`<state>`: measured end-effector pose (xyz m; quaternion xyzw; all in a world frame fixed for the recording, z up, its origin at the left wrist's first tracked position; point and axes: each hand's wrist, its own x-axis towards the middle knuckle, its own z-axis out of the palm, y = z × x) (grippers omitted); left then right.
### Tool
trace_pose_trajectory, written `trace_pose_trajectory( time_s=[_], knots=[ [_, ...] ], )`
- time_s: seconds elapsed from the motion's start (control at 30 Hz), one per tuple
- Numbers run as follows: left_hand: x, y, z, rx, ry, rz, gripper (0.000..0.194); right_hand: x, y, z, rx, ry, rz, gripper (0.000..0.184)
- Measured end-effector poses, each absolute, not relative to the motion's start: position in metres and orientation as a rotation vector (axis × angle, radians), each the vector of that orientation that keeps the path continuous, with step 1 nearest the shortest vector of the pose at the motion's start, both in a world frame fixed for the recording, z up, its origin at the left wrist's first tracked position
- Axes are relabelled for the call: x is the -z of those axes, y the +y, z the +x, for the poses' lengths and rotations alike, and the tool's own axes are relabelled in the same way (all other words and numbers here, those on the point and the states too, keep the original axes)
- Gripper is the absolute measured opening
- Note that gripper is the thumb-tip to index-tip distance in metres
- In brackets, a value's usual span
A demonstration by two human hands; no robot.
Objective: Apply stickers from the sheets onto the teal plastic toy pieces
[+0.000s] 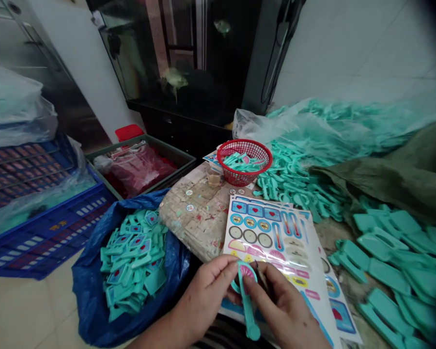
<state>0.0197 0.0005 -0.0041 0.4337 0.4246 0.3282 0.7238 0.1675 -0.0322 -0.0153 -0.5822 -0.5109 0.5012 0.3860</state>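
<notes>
In front of me, my left hand (207, 291) pinches a teal plastic toy piece (249, 310) with a rounded head and a straight arm ending in a knob. A pink fan-shaped dial sticker (247, 272) sits on its head. The thumb of my right hand (276, 300) presses at that sticker's edge, and a thin dark tool (262, 277), possibly tweezers, lies between its fingers. Beneath and beyond my hands are sticker sheets (254, 232) printed with hearts, round dials, thermometers and pink half-dials.
A red mesh basket (244, 180) of teal pieces stands on the worn table (181, 237). Teal pieces are heaped at right (392, 271). Left are a blue bag (83, 300) of stickered pieces, a blue crate (47, 252) and a grey bin (185, 162). Behind is a fish tank (203, 87).
</notes>
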Motion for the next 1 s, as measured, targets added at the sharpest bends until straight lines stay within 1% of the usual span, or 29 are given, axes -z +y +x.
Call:
trace_pose_trajectory(
  time_s=[0.3, 0.53, 0.7, 0.87, 1.0],
  knots=[
    [-0.005, 0.0, 0.018, -0.636, 0.975, 1.16, 0.03, 0.009, -0.035, 0.167, -1.187, -1.423, -1.602, 0.031],
    [-0.01, 0.0, 0.014, -0.587, 1.026, 1.357, 0.032, 0.001, -0.038, 0.169, -1.179, -1.492, -1.6, 0.029],
    [-0.013, -0.001, 0.013, -0.499, 0.979, 1.326, 0.032, 0.004, -0.04, 0.17, -1.186, -1.511, -1.59, 0.025],
    [-0.014, -0.001, 0.011, -0.465, 0.956, 1.412, 0.034, 0.01, -0.044, 0.17, -1.143, -1.508, -1.578, 0.025],
    [-0.013, -0.001, 0.01, -0.434, 0.94, 1.4, 0.034, 0.007, -0.046, 0.168, -1.176, -1.514, -1.601, 0.025]
  ],
)
